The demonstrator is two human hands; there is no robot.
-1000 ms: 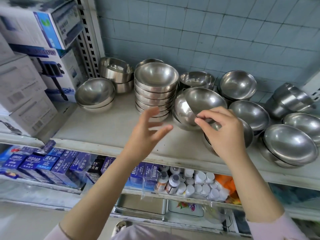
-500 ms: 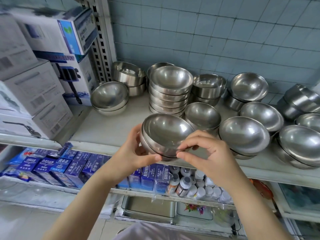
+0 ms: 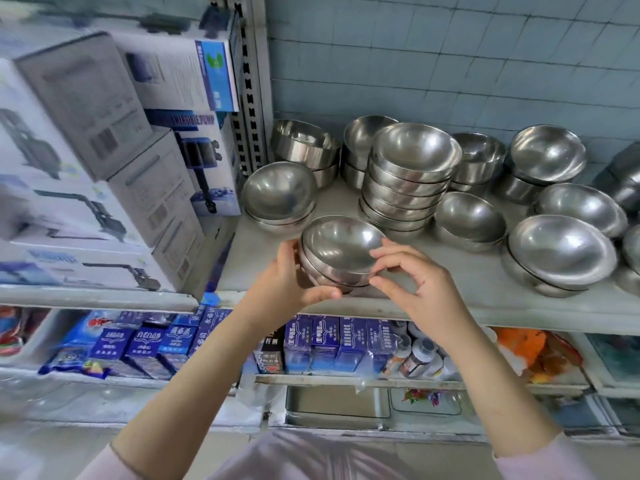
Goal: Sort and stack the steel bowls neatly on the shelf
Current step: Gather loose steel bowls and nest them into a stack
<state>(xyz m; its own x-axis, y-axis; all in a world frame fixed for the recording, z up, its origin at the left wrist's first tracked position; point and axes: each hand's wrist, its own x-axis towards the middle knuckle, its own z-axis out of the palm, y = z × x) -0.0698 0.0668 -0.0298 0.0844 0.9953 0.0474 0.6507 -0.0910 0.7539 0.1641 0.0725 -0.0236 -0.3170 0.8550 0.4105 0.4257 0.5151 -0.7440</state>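
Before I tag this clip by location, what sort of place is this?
Most likely a small general shop or its storeroom. Many loose steel bowls sit on a metal shelf, boxed pumps are stacked to the left, and rows of small blue boxes fill the shelf below.

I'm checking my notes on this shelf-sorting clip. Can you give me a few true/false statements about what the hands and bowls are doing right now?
1. Both hands, left hand and right hand, hold the nested bowls. True.
2. The held bowls are upside down. False: they open upward.
3. The tall stack stands behind the held bowls. True.
4. The shelf holds only one bowl. False: many bowls sit on it.
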